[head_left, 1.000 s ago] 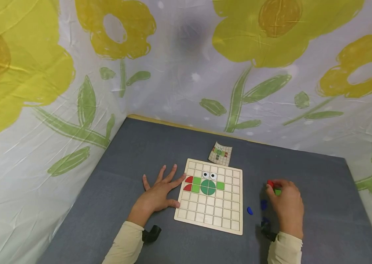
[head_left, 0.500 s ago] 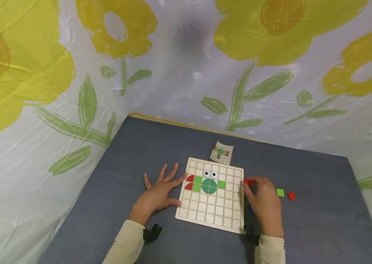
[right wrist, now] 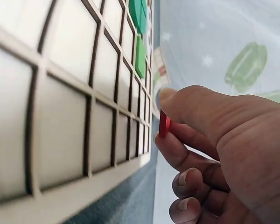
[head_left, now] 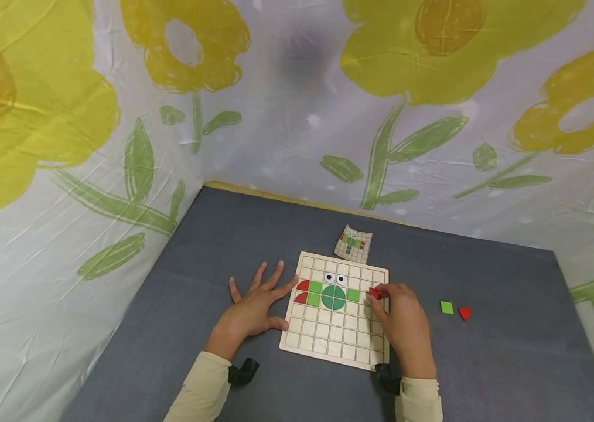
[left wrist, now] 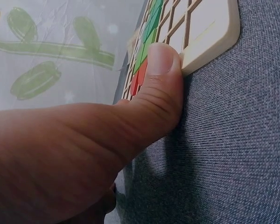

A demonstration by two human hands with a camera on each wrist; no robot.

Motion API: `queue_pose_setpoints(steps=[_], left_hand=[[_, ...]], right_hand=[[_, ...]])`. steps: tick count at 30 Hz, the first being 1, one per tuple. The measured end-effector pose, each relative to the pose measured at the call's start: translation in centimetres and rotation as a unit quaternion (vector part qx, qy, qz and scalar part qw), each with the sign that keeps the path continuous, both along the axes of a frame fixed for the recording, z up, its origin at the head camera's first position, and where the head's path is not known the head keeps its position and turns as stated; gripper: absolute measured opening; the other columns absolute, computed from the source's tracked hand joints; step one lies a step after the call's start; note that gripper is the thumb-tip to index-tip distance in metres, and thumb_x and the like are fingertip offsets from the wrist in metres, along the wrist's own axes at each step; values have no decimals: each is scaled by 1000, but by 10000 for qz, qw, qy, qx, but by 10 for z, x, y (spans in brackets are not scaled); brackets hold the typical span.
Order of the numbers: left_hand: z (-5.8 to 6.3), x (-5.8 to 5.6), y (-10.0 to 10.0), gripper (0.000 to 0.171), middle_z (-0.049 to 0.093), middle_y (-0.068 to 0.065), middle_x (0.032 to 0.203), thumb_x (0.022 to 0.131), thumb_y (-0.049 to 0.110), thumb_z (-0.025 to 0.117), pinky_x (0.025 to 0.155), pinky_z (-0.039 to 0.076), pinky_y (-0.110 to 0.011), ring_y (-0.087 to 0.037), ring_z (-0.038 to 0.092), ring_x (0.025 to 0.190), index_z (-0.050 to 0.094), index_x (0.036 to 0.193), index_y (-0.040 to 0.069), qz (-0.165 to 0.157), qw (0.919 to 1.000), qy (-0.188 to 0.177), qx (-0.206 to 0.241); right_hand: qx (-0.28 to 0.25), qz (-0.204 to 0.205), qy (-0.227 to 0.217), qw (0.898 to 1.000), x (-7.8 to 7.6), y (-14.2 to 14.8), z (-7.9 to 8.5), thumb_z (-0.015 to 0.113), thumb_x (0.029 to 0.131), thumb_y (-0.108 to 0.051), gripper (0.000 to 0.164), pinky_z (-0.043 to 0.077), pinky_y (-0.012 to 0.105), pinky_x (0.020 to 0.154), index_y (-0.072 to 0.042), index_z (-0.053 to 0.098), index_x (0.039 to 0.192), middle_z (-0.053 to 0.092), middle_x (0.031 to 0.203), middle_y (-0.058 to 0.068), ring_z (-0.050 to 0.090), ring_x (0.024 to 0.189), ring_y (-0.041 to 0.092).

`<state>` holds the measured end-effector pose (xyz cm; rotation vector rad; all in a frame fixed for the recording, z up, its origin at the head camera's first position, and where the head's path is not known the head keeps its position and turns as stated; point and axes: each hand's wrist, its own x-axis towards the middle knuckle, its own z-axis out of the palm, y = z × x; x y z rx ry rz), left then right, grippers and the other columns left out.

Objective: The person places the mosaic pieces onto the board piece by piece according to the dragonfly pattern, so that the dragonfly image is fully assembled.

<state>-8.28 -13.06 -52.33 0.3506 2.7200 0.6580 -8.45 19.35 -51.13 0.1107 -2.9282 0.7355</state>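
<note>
A wooden grid board (head_left: 323,340) lies on the dark table. On it sit two red quarter-round tiles (head_left: 301,298), light green square tiles (head_left: 314,288), a dark green circle (head_left: 333,298) of quarter tiles and two eye tiles (head_left: 330,278). My left hand (head_left: 249,313) is spread at the board's left edge, its thumb (left wrist: 161,70) touching the rim in the left wrist view. My right hand (head_left: 405,313) pinches a red tile (right wrist: 164,124) between thumb and forefinger, over the board's right columns. The other right-hand fingers are curled in.
Behind the board lies a small picture card (head_left: 354,244) with a matching tile pattern. Right of my right hand are a loose green square tile (head_left: 447,308) and a loose red tile (head_left: 464,313). A flower-printed sheet (head_left: 286,117) hangs behind the table.
My right hand has picked up the red tile from the right side of the table and carried it left over the board. The left hand stays at the board's edge.
</note>
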Motion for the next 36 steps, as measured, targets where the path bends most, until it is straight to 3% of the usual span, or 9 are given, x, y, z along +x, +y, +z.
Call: queue_pose_setpoints(steps=[5,36], left_hand=[[-1,0,0,107,8,1,178,74,49,88,108,-11,-89,-38,-4,164,34,166,39,14,10000,13,34],[-1,0,0,107,10,0,178,73,47,89,108,-12,-88,-38,-4,164,37,165,38,60,9999,33,128]], right_hand=[[49,46,-76,9999,0,-7,-3,85,92,-22,30,57,46,70,-4,76,113,70,100,9,64,88,25],[227,197,28,9995,-1,-14,-10,88,89,-18,23,58,44,66,-7,79,107,70,95,6,67,86,26]])
